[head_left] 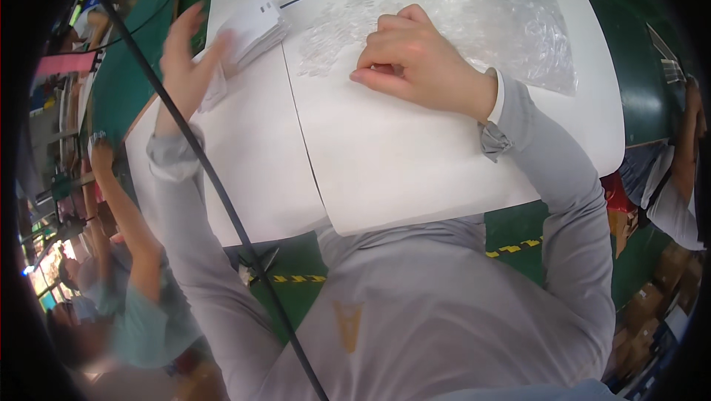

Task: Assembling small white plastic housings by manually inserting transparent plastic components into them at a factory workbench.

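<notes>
My left hand (187,68) is at the far left of the white work surface, slightly blurred, its fingers and thumb spread apart. Right beside it lies a stack of white cards (258,25); the thumb overlaps the stack's edge, and I cannot tell whether it touches. My right hand (418,60) is curled, thumb and fingertips drawn together, just right of many small clear plastic pieces (333,34) scattered on the surface. Anything in that pinch is hidden or too small to name. Behind the right hand lies a large clear plastic bag (537,38), crinkled and flat.
White sheets (400,171) cover the table, with a dark seam between two of them. A thin black rod (211,171) crosses the view diagonally on the left. Green tabletop (641,101) shows at the right. A co-worker's arm (129,212) reaches in at the left; cardboard boxes (641,301) stand lower right.
</notes>
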The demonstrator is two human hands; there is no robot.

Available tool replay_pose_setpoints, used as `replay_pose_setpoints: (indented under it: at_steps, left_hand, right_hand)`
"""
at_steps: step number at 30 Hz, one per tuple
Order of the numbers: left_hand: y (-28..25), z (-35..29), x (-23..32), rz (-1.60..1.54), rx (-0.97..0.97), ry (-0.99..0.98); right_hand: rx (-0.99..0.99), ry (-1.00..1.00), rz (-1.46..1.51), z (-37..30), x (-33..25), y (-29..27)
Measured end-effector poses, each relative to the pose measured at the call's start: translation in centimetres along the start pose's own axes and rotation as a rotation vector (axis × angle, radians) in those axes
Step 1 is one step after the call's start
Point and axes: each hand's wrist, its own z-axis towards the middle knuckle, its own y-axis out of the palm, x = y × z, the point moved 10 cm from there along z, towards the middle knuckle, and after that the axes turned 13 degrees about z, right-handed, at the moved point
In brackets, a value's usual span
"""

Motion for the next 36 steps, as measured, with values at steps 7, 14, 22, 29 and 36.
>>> replay_pose_setpoints:
  at_steps: [7,14,22,29,36]
  left_hand:
    - [0.4,-6.8,-9.6,0.121,-0.293,-0.5]
    - [0.2,-8.4,-10.4,0.054,-0.166,-0.409]
    - [-2.4,-8.3,1.9,-0.219,-0.181,-0.368]
    - [4.7,-6.7,22.0,-0.125,-0.27,0.45]
    - [3.7,-2.0,19.9,-0.543,-0.212,0.306]
  right_hand:
    - [-0.053,0.027,-0.013,0.1,0.0,0.3]
    - [-0.036,0.042,-0.047,0.2,0.4,-0.6]
    - [-0.054,0.172,-0.174,2.1,1.2,-2.7]
    - [-0.003,0.114,-0.159,4.4,3.2,-3.4]
    - [-0.2,0.346,0.274,2.6,2.9,-4.6]
